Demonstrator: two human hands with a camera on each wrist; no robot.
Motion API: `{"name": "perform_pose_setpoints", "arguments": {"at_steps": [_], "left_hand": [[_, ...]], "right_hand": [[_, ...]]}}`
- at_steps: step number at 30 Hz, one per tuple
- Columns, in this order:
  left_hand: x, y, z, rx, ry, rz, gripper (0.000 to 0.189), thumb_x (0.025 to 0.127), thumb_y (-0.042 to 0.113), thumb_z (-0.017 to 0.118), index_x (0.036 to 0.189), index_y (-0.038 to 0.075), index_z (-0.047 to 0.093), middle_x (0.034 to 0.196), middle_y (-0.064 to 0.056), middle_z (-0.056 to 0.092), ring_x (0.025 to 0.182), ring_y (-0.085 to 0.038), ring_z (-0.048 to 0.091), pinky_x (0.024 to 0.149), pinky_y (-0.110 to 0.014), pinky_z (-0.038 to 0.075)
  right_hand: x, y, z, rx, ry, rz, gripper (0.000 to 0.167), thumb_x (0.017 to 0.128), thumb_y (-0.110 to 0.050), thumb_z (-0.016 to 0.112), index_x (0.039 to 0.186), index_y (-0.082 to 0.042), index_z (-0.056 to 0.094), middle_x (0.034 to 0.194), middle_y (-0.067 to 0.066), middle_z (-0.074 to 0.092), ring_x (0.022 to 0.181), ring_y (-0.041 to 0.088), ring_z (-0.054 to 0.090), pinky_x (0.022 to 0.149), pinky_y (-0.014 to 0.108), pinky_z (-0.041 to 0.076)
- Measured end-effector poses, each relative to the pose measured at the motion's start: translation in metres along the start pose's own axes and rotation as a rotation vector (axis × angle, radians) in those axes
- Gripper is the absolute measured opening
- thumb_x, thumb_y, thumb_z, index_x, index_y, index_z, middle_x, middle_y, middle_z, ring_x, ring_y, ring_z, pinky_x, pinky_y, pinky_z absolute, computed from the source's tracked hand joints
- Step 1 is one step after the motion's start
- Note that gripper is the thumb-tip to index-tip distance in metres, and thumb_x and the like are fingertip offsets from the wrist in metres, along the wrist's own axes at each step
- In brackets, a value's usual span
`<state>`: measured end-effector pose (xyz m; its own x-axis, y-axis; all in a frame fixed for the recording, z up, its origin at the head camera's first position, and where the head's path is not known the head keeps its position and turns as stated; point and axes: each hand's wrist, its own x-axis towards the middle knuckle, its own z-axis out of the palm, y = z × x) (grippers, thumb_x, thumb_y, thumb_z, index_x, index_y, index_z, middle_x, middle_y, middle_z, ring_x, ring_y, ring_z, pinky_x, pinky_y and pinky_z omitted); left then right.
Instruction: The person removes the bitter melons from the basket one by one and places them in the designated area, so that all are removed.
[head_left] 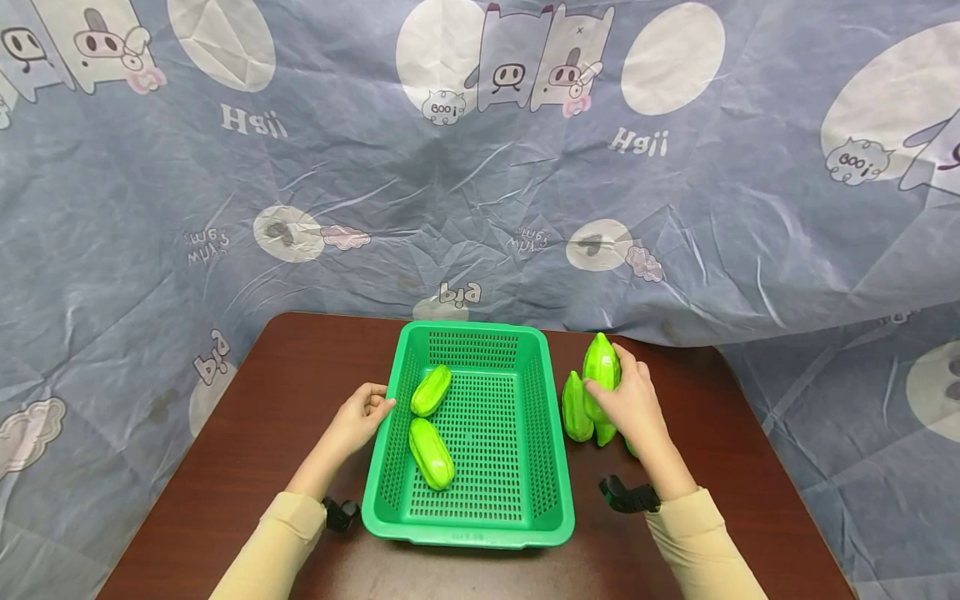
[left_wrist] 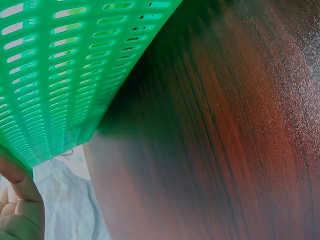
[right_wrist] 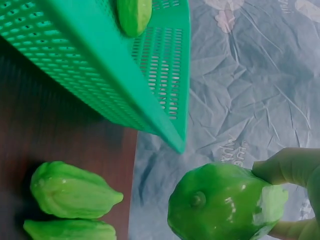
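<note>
1. The green basket (head_left: 468, 540) sits on the brown table (head_left: 315, 358), its perforated floor and walls visible.
2. The right hand (head_left: 630, 404), to the right of the basket, grasps a ridged green fruit (head_left: 602, 371) between thumb and fingers. The right wrist view shows this fruit raised, apart from the basket's wall and from the two fruits seen lying below.
3. On the table just beside the basket's right wall lies an upright-looking green fruit (head_left: 577, 410), its narrow end toward the far side.
4. A little farther right of the basket, partly hidden beneath the raised fruit, is another green fruit (head_left: 606, 434); a sliver of one more shows beside the right wrist.
5. Within the basket, toward its left wall, lie two fruits: a far fruit (head_left: 431, 392) and a near fruit (head_left: 432, 455), slanting in opposite directions.
6. The left hand (head_left: 363, 412) is at the basket's left rim, fingers bent and touching it; whether it truly grips the rim cannot be told.
7. Behind the basket and the table hangs a wrinkled grey-blue cloth (head_left: 420, 183) with cartoon prints.
</note>
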<state>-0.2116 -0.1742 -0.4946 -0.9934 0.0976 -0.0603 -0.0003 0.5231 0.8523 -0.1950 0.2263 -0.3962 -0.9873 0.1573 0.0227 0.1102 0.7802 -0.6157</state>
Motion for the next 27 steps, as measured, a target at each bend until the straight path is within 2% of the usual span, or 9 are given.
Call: {"name": "perform_pose_setpoints", "arguments": {"at_steps": [11,19,27], "left_hand": [[-0.001,0.003,-0.002,0.011,-0.019,-0.009,0.039,0.102,0.022,0.056,0.131,-0.003,0.05,0.107,-0.015,0.063,0.092,-0.022,0.062,0.075,-0.032,0.051],[-0.001,0.004,-0.002,0.031,-0.01,-0.011,0.039,0.102,0.022,0.056,0.131,-0.004,0.051,0.107,-0.016,0.062,0.094,-0.024,0.062,0.077,-0.035,0.052],[-0.002,0.008,-0.001,0.075,0.01,-0.015,0.038,0.101,0.022,0.058,0.129,-0.004,0.052,0.106,-0.016,0.063,0.095,-0.026,0.063,0.078,-0.038,0.054]], "right_hand": [[-0.016,0.03,0.014,-0.045,-0.051,0.046,0.079,0.09,-0.027,0.065,0.152,0.002,0.025,0.134,0.034,0.039,0.116,0.048,0.049,0.094,0.059,0.043],[-0.031,0.048,0.031,-0.078,-0.114,0.048,0.078,0.087,-0.023,0.068,0.146,0.01,0.029,0.14,0.041,0.036,0.129,0.054,0.039,0.103,0.064,0.037],[-0.046,0.06,0.046,-0.108,-0.176,0.075,0.077,0.086,-0.022,0.071,0.143,0.012,0.033,0.138,0.041,0.04,0.128,0.056,0.04,0.1,0.064,0.039]]}}
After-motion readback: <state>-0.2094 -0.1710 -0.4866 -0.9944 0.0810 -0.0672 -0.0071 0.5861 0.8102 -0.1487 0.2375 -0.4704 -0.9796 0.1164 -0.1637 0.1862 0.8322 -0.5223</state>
